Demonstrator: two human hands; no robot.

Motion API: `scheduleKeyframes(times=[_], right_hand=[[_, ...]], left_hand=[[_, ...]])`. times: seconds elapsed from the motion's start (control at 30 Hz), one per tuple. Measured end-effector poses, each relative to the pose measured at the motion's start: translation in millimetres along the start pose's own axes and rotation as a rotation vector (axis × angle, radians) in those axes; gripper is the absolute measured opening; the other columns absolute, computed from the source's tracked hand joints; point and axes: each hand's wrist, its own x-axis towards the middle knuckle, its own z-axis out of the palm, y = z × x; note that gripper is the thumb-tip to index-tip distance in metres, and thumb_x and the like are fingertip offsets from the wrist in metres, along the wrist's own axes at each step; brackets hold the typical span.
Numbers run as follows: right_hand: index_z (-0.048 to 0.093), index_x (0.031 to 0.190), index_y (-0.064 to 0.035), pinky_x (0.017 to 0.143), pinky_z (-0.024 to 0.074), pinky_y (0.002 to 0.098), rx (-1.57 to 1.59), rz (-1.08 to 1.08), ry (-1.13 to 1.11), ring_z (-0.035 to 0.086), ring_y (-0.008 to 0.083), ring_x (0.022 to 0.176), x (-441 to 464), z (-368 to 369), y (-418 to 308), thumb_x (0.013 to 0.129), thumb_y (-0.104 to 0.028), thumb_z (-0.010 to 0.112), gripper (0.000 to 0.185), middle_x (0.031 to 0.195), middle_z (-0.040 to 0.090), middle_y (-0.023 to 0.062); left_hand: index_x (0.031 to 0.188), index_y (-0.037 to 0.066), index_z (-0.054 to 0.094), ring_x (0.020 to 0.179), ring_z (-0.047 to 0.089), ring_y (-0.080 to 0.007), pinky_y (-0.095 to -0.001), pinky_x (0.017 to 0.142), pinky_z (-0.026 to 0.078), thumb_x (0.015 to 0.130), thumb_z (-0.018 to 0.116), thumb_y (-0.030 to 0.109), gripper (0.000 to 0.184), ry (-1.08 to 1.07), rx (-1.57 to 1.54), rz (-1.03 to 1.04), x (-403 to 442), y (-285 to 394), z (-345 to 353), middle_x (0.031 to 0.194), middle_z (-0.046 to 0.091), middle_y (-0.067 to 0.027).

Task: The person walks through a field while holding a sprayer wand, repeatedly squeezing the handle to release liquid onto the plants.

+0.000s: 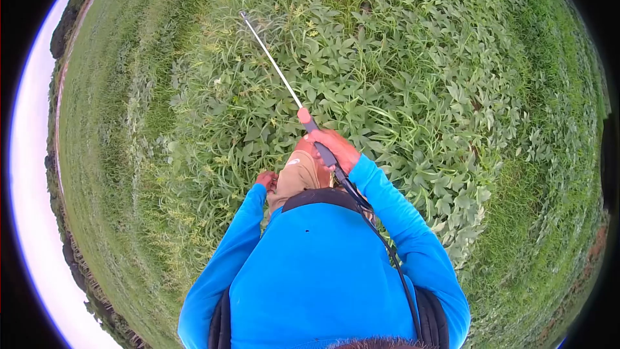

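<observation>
A spray wand [274, 63] with a thin pale tube, an orange collar and a dark handle points up and to the left over the plants. My right hand [336, 147] is wrapped round its handle in front of my waist. From the handle a black hose [389, 251] runs down along my right side. My left hand [267, 179] hangs beside my left thigh, next to my tan shorts [294, 179]. Its fingers look curled, but what they hold, if anything, is hidden. Mist or spray at the wand's tip cannot be made out.
Dense leafy plants [445, 103] and tall grass [145, 220] surround me on all sides. Black straps [431, 313] lie at both sides of my blue shirt. Trees [64, 32] and pale sky show at the left edge.
</observation>
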Motion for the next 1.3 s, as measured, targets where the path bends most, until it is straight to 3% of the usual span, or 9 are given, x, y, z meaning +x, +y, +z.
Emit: scheduleKeyframes(times=[0.27,0.37,0.47,0.8,0.93,1.07,1.13,1.27,1.3], right_hand=[[0.046,0.089,-0.009,0.036,0.0312,0.0219,0.155,0.067,0.252,0.04,0.0073,0.045,-117,-29,38,0.084,-0.029,0.059,0.025,0.062,0.044,0.0],[0.048,0.092,-0.0081,0.038,0.0347,0.0222,0.212,0.047,0.336,0.043,0.0079,0.047,-147,-32,42,0.083,-0.03,0.06,0.027,0.063,0.046,0.0005],[0.044,0.086,-0.0096,0.037,0.0332,0.022,0.33,0.074,0.478,0.04,0.0077,0.045,-168,-23,44,0.085,-0.026,0.058,0.022,0.061,0.043,-0.0001],[0.04,0.084,-0.0119,0.035,0.03,0.023,0.438,-0.254,0.81,0.037,0.0097,0.041,-189,-35,68,0.085,-0.029,0.057,0.024,0.059,0.04,0.0016],[0.042,0.082,-0.0132,0.036,0.0305,0.0236,0.459,-0.235,0.715,0.037,0.0096,0.042,-184,-70,49,0.084,-0.032,0.057,0.025,0.059,0.04,0.0001],[0.046,0.082,-0.012,0.03,0.0316,0.0228,0.505,-0.176,0.39,0.037,0.0086,0.039,-159,-138,11,0.085,-0.035,0.056,0.026,0.059,0.04,-0.0009],[0.047,0.082,-0.0109,0.03,0.0324,0.0233,0.506,-0.149,0.306,0.037,0.0089,0.038,-139,-158,-14,0.084,-0.036,0.056,0.027,0.059,0.041,-0.0004],[0.048,0.082,-0.0077,0.029,0.0335,0.0244,0.623,-0.045,0.005,0.037,0.0096,0.037,-93,-179,-56,0.084,-0.035,0.056,0.028,0.059,0.042,0.0007],[0.048,0.083,-0.0069,0.03,0.034,0.0247,0.607,-0.013,-0.023,0.038,0.0099,0.037,-81,-177,-68,0.084,-0.034,0.056,0.028,0.059,0.043,0.0012]], left_hand=[[0.1,0.008,0.063,0.055,0.055,-0.0185,-0.0334,0.051,0.045,0.086,0.044,0.03,0.032,-0.075,0.173,0.074,12,29,13,0.078,0.065,-0.0098],[0.096,0.012,0.066,0.066,0.055,-0.0169,-0.0332,0.056,0.047,0.084,0.048,0.037,0.032,-0.079,0.578,0.354,39,55,28,0.077,0.062,-0.0067],[0.095,0.01,0.066,0.066,0.055,-0.0167,-0.0335,0.054,0.045,0.083,0.052,0.037,0.032,-0.039,0.426,0.58,68,62,46,0.074,0.061,-0.0061],[0.097,0.013,0.063,0.061,0.052,-0.0165,-0.0335,0.051,0.041,0.082,0.055,0.036,0.028,-0.059,0.24,0.252,43,103,66,0.083,0.062,-0.0059],[0.097,0.01,0.062,0.061,0.054,-0.0166,-0.031,0.054,0.044,0.083,0.053,0.036,0.031,-0.076,0.227,0.133,45,95,57,0.082,0.063,-0.0071],[0.097,0.007,0.063,0.064,0.058,-0.0179,-0.031,0.055,0.046,0.083,0.052,0.033,0.031,-0.066,0.185,0.183,68,70,49,0.078,0.064,-0.0083],[0.096,0.006,0.064,0.068,0.061,-0.0214,-0.0343,0.058,0.05,0.082,0.054,0.031,0.03,-0.067,0.408,0.38,72,68,48,0.077,0.065,-0.0105],[0.096,0.008,0.066,0.073,0.063,-0.0266,-0.0407,0.059,0.053,0.079,0.056,0.03,0.029,-0.067,0.465,0.344,84,67,53,0.091,0.067,-0.0119],[0.1,0.011,0.065,0.07,0.062,-0.0241,-0.0389,0.056,0.051,0.081,0.055,0.032,0.03,-0.047,0.582,0.48,89,66,55,0.092,0.066,-0.0094]])
